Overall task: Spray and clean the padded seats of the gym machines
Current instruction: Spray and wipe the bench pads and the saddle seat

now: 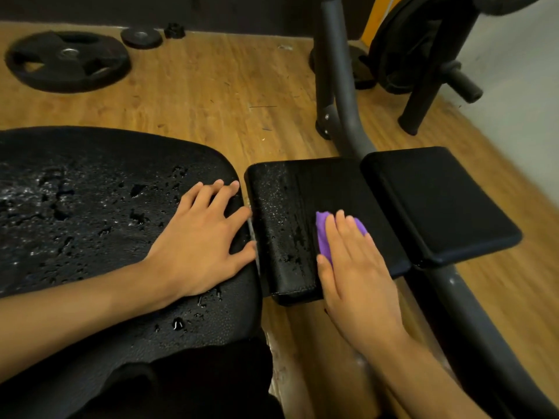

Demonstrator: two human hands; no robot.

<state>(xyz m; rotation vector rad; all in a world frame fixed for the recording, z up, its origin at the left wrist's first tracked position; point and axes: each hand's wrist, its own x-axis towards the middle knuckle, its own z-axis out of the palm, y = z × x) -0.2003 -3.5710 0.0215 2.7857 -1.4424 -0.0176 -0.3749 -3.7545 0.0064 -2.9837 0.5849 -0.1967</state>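
A purple cloth (323, 237) is pressed under the flat right hand (358, 267) on the middle pad (281, 207); droplets beside it are best taken in overlapping strokes. The flat left hand (202, 237) is rested on the wet seat (75, 213).

Wood-pattern plank flooring (211, 95) covers most of the room, scuffed and flecked with small bits of debris. Along the top runs a dark wall (121, 7). A large black weight plate (68, 60) lies flat on the floor at upper left, with a small plate (141, 37) and a black collar (174, 30) near the wall beside it. A grey tubular frame (341, 86) rises at centre right. Behind it, stacked black plates (405, 49) hang on a dark rack with a protruding peg (462, 84). A yellow panel (375, 13) shows behind. A pale grey surface (520, 71) borders the planks at right.
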